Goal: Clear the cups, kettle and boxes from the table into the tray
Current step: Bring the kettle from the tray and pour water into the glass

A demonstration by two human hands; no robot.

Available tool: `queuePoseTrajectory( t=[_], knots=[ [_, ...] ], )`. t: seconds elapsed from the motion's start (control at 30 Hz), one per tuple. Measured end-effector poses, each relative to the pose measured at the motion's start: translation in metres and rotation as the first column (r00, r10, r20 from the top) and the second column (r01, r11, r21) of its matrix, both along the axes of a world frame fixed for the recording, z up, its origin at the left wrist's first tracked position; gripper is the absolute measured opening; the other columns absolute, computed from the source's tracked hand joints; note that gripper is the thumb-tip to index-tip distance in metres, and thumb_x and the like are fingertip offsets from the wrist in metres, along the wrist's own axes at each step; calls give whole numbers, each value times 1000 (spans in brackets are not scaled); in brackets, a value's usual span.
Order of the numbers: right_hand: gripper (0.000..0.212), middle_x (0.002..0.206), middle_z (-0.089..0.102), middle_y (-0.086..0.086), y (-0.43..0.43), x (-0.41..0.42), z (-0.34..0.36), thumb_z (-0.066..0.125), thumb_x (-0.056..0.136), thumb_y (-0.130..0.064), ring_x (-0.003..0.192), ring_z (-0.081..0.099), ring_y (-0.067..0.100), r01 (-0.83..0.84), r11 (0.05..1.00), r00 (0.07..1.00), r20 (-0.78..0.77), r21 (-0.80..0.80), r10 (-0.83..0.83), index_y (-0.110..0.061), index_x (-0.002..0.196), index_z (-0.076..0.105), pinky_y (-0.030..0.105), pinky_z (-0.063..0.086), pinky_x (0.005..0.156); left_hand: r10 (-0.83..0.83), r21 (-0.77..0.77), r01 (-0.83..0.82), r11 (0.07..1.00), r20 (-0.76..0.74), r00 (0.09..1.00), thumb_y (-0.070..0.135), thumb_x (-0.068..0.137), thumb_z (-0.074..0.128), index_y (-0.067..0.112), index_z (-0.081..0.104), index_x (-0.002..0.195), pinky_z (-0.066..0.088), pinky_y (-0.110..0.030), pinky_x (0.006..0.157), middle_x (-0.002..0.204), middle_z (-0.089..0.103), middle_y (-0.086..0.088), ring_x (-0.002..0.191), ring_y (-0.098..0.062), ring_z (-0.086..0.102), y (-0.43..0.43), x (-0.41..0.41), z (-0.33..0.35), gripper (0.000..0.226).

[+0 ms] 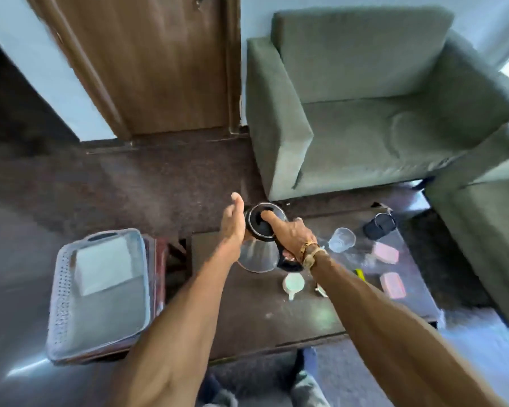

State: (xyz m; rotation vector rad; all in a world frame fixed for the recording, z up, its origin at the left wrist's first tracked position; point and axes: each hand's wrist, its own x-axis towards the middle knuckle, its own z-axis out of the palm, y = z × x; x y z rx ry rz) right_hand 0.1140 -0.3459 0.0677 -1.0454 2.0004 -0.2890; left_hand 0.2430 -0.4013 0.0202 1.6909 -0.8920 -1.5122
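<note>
A steel kettle [257, 257] with a black lid hangs above the left part of the dark table [247, 324]. My right hand [288, 235] grips its black handle, thumb on the lid. Against the kettle's left side rests my left hand [232, 227], fingers stretched out. The grey tray [100, 292] lies to the left of the table, with a white folded cloth [103, 267] in it. On the table stand a white cup [293, 283], a clear glass [341, 240] and two pink boxes [385, 252] [393, 285].
The black kettle base [379, 226] sits at the table's far right corner. A green armchair [365, 113] stands behind the table and another seat [488, 230] to its right. A wooden door [147, 63] is at the back left.
</note>
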Motion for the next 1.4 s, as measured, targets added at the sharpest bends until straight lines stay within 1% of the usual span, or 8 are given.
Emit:
queuePoseTrajectory(
  t=[0.13,0.37,0.43,0.6,0.83,1.03,1.17,1.4],
  knots=[
    [103,114,65,23,20,-94,0,36,55,-97,107,62,41,116,992,991,57,38,-118,-23,120,66,46,47,96,-77,44,83,996,-127,989,67,96,33,15,60,91,47,-36,91,92,64,-1,99,-22,59,15,-98,-8,59],
    [61,45,62,-18,61,-221,-11,42,57,-94,63,58,10,353,935,930,122,-42,-346,-41,64,72,25,41,64,-272,126,314,941,-271,923,84,84,27,18,49,140,42,-47,109,136,60,-7,124,-25,58,39,-224,-25,90],
    [75,41,58,-5,71,-251,-20,49,60,-91,54,57,22,402,916,897,206,-15,-391,-18,59,69,34,47,63,-328,136,378,916,-289,900,87,81,21,23,51,141,42,-40,108,137,61,-4,126,-20,56,45,-249,-33,93],
    [78,54,56,11,98,-306,-39,41,75,-81,49,51,24,385,923,874,330,-19,-358,-6,84,60,36,44,52,-321,159,407,899,-391,862,76,92,15,17,65,126,54,-27,91,120,71,-6,110,-15,67,61,-298,-52,85],
    [66,78,75,14,114,-342,-78,37,75,-86,77,72,36,476,879,846,291,-36,-446,-31,78,73,47,55,79,-223,285,366,886,-431,874,73,94,21,31,79,89,50,-13,53,84,77,8,69,-1,71,75,-332,-93,72],
    [69,90,71,21,114,-352,-104,37,84,-80,91,69,37,481,876,833,330,-36,-444,-17,85,63,59,49,91,-182,335,380,862,-495,850,78,90,19,38,76,102,44,-34,108,113,74,7,113,-10,65,79,-351,-133,71],
    [76,79,74,16,108,-356,-119,36,80,-80,84,69,33,468,883,841,287,36,-458,-10,88,65,50,53,86,-251,355,433,828,-455,854,84,84,12,59,71,95,50,-21,76,104,74,24,92,5,67,75,-348,-150,65],
    [73,60,61,13,85,-361,-131,38,78,-74,55,55,20,428,901,855,291,75,-430,-6,75,64,41,44,63,-102,428,302,851,-430,897,85,83,13,29,67,122,36,-37,84,119,72,6,116,-20,59,69,-351,-179,87]
  ],
)
